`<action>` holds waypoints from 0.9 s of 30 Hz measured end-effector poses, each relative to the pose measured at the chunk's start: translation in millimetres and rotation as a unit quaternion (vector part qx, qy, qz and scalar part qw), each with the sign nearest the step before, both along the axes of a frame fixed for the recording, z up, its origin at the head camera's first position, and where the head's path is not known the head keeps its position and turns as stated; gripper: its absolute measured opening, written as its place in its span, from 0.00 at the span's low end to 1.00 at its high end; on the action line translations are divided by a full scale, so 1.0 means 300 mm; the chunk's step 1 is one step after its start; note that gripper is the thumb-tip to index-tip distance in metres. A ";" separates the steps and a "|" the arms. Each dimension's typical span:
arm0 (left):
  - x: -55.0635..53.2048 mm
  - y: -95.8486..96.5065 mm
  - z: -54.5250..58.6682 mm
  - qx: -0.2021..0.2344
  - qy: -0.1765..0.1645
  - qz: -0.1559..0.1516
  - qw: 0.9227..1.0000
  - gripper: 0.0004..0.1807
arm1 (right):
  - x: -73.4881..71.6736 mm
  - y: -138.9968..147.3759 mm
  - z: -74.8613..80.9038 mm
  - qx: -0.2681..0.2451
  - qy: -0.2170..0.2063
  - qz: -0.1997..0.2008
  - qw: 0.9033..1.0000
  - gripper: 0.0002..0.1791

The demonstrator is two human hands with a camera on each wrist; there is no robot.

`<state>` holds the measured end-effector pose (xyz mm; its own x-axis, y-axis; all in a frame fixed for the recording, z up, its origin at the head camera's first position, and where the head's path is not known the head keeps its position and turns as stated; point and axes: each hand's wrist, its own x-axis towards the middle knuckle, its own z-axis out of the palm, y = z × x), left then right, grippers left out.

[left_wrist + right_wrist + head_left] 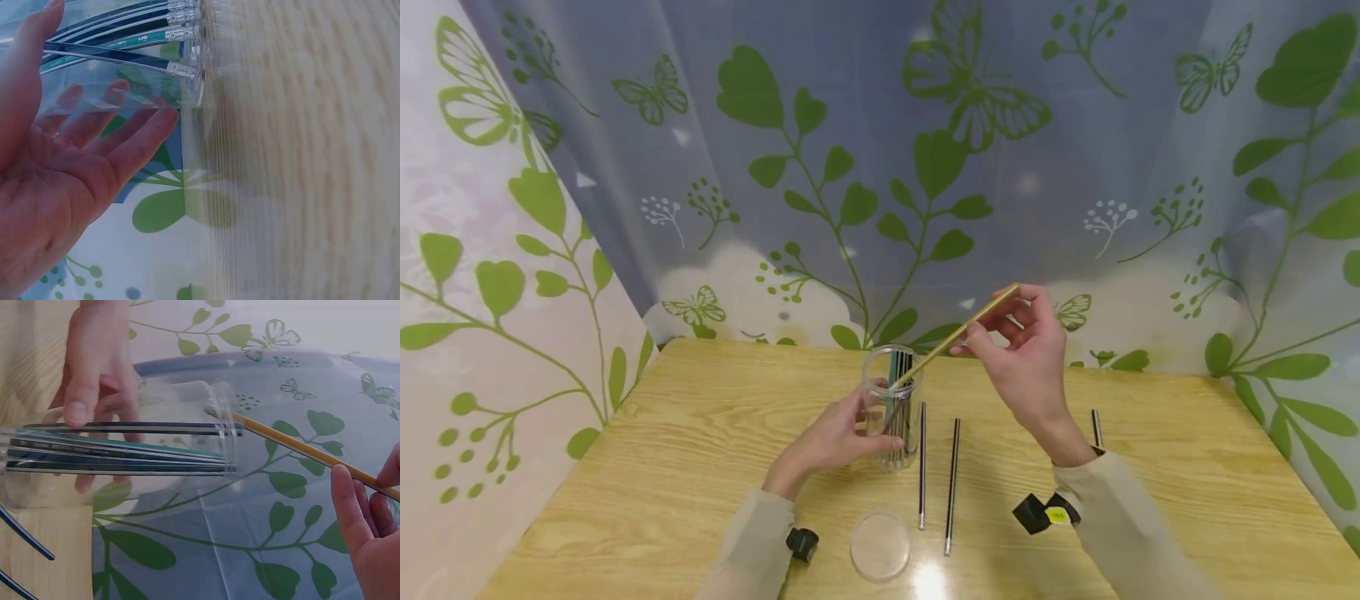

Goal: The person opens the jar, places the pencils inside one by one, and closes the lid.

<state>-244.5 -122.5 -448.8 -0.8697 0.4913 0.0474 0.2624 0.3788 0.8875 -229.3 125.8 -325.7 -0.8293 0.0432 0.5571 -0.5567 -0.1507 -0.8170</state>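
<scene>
My left hand [829, 435] holds a clear jar [866, 369] upright on the table, thumb on one side and fingers round the other. Several dark striped pencils [156, 429] and a teal pencil [134, 42] stand inside, their eraser ends at the bottom in the left wrist view. Between thumb and fingers, my right hand [1032, 367] pinches a yellow pencil [951, 337], which slants down to the left. Its lower end is at the jar's mouth, just inside the rim in the right wrist view.
Two dark striped pencils [922, 467] [952, 487] lie on the wooden table [700, 467] right of the jar. Another pencil [1097, 427] lies beyond my right wrist. A round clear lid [880, 546] is near the front. A leaf-patterned curtain [820, 250] hangs behind.
</scene>
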 end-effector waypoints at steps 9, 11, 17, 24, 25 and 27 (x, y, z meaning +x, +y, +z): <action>-0.002 -0.003 0.001 0.000 -0.004 0.001 1.000 0.45 | -0.013 -0.063 -0.049 0.075 0.027 -0.009 0.997 0.22; -0.002 -0.004 0.001 -0.002 -0.002 0.002 1.000 0.44 | -0.013 -0.073 -0.057 0.093 0.027 -0.013 0.995 0.22; -0.004 -0.003 0.003 0.000 0.003 0.002 1.000 0.42 | -0.012 -0.094 -0.080 0.142 0.032 -0.027 0.989 0.22; -0.003 0.000 0.006 -0.007 0.004 0.003 1.000 0.43 | -0.022 -0.111 -0.101 0.169 0.061 -0.034 0.983 0.28; -0.002 0.001 0.007 -0.008 0.004 0.003 1.000 0.43 | -0.024 -0.112 -0.104 0.173 0.066 -0.037 0.982 0.30; -0.001 0.001 0.009 -0.008 0.003 0.002 1.000 0.43 | -0.026 -0.114 -0.108 0.179 0.074 -0.042 0.980 0.34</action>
<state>-244.9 -122.1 -446.2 -0.8714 0.4885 0.0447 0.2658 0.3937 0.8800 -237.2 91.7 -358.2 -0.7408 -0.1118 0.6624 -0.6705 0.1832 -0.7190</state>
